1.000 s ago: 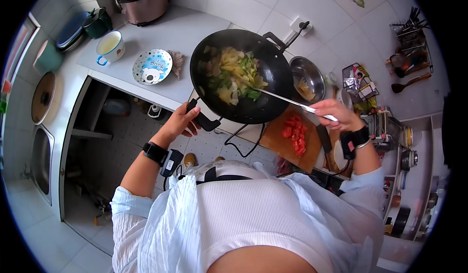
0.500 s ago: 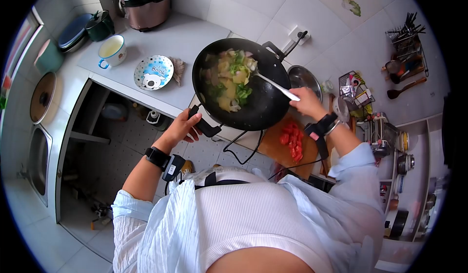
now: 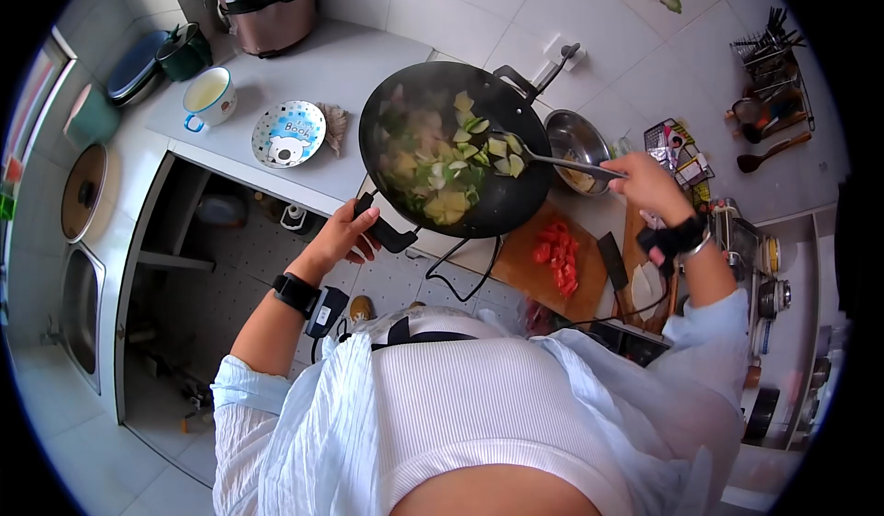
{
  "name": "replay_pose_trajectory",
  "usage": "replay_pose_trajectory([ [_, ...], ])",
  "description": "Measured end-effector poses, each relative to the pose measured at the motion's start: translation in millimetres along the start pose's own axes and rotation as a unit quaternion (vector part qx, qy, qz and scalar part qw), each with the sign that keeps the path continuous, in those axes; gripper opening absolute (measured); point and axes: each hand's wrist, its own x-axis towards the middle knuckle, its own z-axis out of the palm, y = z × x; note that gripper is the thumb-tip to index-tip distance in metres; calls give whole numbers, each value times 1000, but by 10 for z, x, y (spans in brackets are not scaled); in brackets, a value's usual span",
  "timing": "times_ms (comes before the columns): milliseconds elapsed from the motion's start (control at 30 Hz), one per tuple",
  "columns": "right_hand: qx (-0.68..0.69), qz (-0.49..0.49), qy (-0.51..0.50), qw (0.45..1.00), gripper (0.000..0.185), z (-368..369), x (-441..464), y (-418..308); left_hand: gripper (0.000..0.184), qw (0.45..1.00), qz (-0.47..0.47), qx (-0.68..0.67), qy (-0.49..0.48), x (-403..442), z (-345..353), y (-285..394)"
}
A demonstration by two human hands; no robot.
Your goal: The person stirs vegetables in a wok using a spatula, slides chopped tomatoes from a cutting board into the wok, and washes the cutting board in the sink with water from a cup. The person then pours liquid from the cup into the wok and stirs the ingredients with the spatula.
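Observation:
A black wok holds sliced pale and green vegetables, with steam over them. My left hand grips its near side handle, thumb laid over the bar. My right hand is closed round the handle of a metal spatula. The spatula's blade sits low in the right part of the wok, against some vegetable slices. Below and to the right of the wok, chopped red tomato lies on a wooden cutting board.
A steel bowl stands right of the wok, and a knife beside the board. On the left counter are a patterned plate, a cup and a pressure cooker. A black cord hangs below the wok.
My right hand has moved right with the spatula, shifting its blade rightward in the wok. Vegetables have spread to the right. My left hand stays at the handle.

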Motion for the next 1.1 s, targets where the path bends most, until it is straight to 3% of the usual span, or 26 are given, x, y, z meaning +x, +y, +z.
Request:
replay_pose_trajectory([
  [33,116,153,-120,974,28,-132,136,32,37,1000,-1,-1,1,8,-5,-8],
  [67,227,298,-233,898,27,-264,264,56,37,1000,0,-1,1,10,-6,-13],
  [100,301,308,-290,855,25,-307,361,128,37,1000,0,-3,3,11,-6,-19],
  [133,299,307,-289,856,25,-224,434,197,37,1000,0,-5,4,11,-6,-21],
  [267,470,238,-364,768,13,504,669,304,37,1000,3,-12,8,1,3,-16],
  [300,399,166,-300,851,11,606,679,122,36,1000,0,-16,8,-2,3,-21],
  [367,302,103,-175,932,9,828,621,-242,36,1000,-2,-23,14,0,-3,-30],
  [467,386,149,-40,909,24,969,428,-592,35,1000,-3,-15,11,12,-10,-53],
  [533,203,-33,127,970,33,909,248,-764,36,1000,-3,-6,0,23,-21,-64],
  [633,119,-8,60,991,35,542,-12,-981,37,1000,1,-3,1,7,-17,-42],
  [867,122,-52,83,988,32,-244,-278,-1124,38,1000,3,0,-4,32,-29,-63],
  [967,99,-18,-40,994,31,-281,-79,-1214,38,1000,-3,4,-3,20,-10,-38],
  [1100,83,-30,45,995,29,95,343,-1030,38,1000,-2,8,-1,11,-25,-45],
])
